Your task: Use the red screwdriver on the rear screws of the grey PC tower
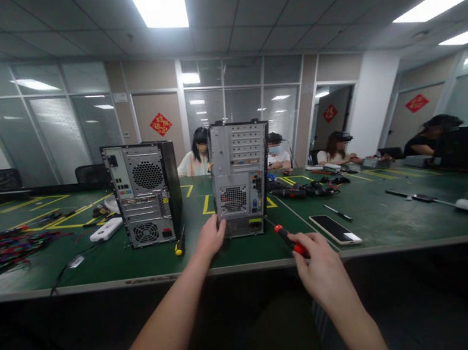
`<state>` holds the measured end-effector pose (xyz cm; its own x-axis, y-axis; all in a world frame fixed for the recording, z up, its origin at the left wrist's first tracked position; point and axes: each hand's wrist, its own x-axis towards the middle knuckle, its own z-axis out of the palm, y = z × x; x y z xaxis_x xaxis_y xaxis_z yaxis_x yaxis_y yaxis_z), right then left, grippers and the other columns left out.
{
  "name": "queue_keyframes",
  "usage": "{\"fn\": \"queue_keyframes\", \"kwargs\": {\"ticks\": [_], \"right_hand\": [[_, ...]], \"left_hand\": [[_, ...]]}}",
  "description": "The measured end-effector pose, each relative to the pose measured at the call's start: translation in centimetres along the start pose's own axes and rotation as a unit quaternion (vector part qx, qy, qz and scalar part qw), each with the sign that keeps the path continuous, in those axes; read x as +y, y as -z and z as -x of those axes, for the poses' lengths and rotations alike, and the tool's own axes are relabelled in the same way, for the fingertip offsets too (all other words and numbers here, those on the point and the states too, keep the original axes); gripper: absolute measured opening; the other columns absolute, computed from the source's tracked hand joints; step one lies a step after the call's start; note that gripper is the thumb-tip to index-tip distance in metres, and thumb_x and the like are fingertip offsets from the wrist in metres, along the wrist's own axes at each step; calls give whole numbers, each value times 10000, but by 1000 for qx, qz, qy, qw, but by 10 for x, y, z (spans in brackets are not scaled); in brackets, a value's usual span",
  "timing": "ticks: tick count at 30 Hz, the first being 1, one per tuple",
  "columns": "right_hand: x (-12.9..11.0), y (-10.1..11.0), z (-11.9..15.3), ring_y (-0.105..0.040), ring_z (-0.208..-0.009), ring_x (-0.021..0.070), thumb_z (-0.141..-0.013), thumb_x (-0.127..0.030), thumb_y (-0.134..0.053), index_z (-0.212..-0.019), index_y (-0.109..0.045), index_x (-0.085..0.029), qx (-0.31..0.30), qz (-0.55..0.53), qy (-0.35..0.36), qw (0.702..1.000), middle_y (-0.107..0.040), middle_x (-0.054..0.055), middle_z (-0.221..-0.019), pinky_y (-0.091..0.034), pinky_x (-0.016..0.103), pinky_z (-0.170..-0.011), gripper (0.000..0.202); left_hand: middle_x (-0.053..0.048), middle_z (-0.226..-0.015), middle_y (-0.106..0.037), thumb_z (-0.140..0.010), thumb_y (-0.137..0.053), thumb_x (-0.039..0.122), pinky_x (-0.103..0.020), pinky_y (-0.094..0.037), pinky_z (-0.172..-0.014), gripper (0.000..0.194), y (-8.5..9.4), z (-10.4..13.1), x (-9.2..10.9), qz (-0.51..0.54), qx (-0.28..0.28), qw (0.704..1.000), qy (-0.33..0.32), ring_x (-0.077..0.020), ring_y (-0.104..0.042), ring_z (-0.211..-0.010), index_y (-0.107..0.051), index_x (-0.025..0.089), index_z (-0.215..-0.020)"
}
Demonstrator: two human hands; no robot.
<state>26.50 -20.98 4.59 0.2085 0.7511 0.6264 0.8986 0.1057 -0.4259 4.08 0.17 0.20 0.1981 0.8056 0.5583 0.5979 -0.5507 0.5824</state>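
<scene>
A grey computer tower point(224, 158) stands upright before me, its back panel with slots and ports facing me. My left hand point(212, 236) grips its lower left edge, the thumb showing and the other fingers partly hidden along the side. In my closed right hand point(319, 259) is a red and black screwdriver point(289, 237). The shaft points up and left, its tip at the tower's lower right corner; whether it touches a screw is too small to tell. Left of this, a second computer tower point(143, 200) stands with its back toward me. Between the towers lies a yellow and black screwdriver point(180, 242).
A phone point(334, 228) and a thin pen-like tool point(338, 212) lie at right, before black cables point(308, 186). At left are a white power strip point(106, 229) and tangled coloured wires point(7, 252). Several people sit beyond the green table point(248, 255), including a person point(197, 160) opposite.
</scene>
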Motion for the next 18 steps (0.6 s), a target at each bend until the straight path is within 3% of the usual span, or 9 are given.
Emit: {"fn": "queue_keyframes", "kwargs": {"ticks": [6, 12, 18], "right_hand": [[-3, 1, 0, -690, -988, 247, -940, -293, -490, -1212, -682, -194, -4, -21, -3, 1000, -681, 115, -1135, -533, 383, -897, 347], [-6, 4, 0, -687, -820, 249, -977, -426, -490, -1175, -666, -177, -25, -29, -39, 998, -714, 89, -920, -520, 354, -743, 364], [-3, 2, 1, -685, -904, 236, -921, -270, -518, -1152, -688, -218, -24, -8, -4, 1000, -680, 93, -1070, -527, 369, -836, 291]], "left_hand": [[-126, -1105, -717, -1045, -406, 414, -340, -488, -859, 271, 0, 0, 0, 0, -4, 1000, -2, -252, -675, -1027, -588, 214, -1049], [-122, -1055, -719, -1036, -427, 402, -342, -491, -852, 250, -2, -1, -2, -11, 3, 1000, 5, -253, -678, -994, -589, 213, -1013], [-128, -1081, -726, -1041, -425, 415, -346, -497, -844, 264, -3, -2, -4, -12, 2, 1000, 5, -257, -684, -1002, -596, 214, -1046]]}}
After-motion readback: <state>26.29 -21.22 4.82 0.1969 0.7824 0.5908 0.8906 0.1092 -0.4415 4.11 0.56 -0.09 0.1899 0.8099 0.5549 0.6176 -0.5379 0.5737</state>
